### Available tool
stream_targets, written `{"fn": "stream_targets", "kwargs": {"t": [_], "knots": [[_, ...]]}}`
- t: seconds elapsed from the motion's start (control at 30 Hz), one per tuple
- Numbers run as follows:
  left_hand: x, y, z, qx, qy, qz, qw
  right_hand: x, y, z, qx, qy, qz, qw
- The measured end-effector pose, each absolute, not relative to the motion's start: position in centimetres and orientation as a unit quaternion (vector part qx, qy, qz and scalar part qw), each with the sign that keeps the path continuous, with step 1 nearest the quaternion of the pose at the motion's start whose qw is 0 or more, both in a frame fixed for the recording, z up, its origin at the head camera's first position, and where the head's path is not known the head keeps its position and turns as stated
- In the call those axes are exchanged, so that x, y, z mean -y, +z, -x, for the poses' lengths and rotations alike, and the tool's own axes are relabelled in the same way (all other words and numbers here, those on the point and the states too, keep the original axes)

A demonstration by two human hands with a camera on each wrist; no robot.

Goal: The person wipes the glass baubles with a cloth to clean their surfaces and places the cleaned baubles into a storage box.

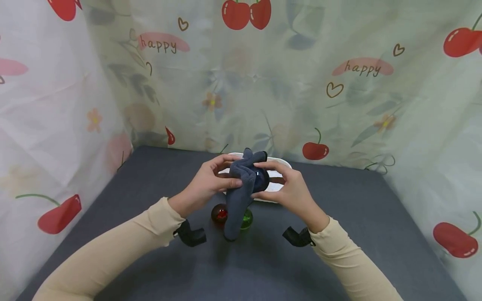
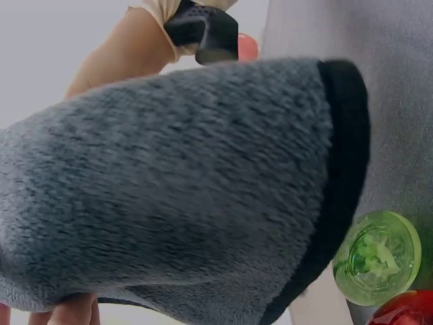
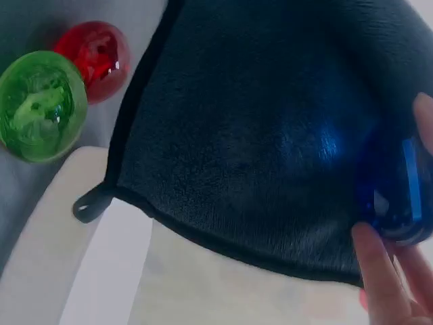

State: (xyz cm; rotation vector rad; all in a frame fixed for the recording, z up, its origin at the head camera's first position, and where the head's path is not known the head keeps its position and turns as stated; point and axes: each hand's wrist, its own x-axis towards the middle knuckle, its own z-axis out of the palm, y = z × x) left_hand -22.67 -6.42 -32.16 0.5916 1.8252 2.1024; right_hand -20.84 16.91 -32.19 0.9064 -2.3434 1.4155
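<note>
My left hand point(image 1: 201, 184) grips a grey, dark-edged towel point(image 1: 238, 202), thumb in front and fingers behind; its lower part hangs down over the table. A round blue glass point(image 1: 261, 179) is held on its side by my right hand point(image 1: 291, 186), between thumb and fingers. The towel lies against the blue glass, and its folds cover the glass's left part in the head view. In the right wrist view the glass point(image 3: 399, 193) shows dark blue and shiny, with fingertips at its rim. The left wrist view is mostly filled by the towel point(image 2: 169, 183).
On the dark table point(image 1: 320, 259), a red glass point(image 1: 218, 213) and a green glass point(image 1: 247, 220) stand close together below the hands, partly behind the towel. A white tray point(image 1: 283, 162) sits behind the hands. Patterned curtains point(image 1: 241, 83) enclose the back and sides.
</note>
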Motion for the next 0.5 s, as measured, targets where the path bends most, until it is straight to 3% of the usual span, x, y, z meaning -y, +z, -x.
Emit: {"fn": "stream_targets", "kwargs": {"t": [0.33,0.5], "knots": [[6.08,-32.27,22.85,-0.612,0.747,-0.202,0.166,-16.70,-32.48,21.45,0.778,0.497,-0.344,0.172],[6.12,-32.13,22.94,-0.602,0.762,-0.183,0.153,-17.00,-32.45,21.79,0.765,0.483,-0.393,0.162]]}}
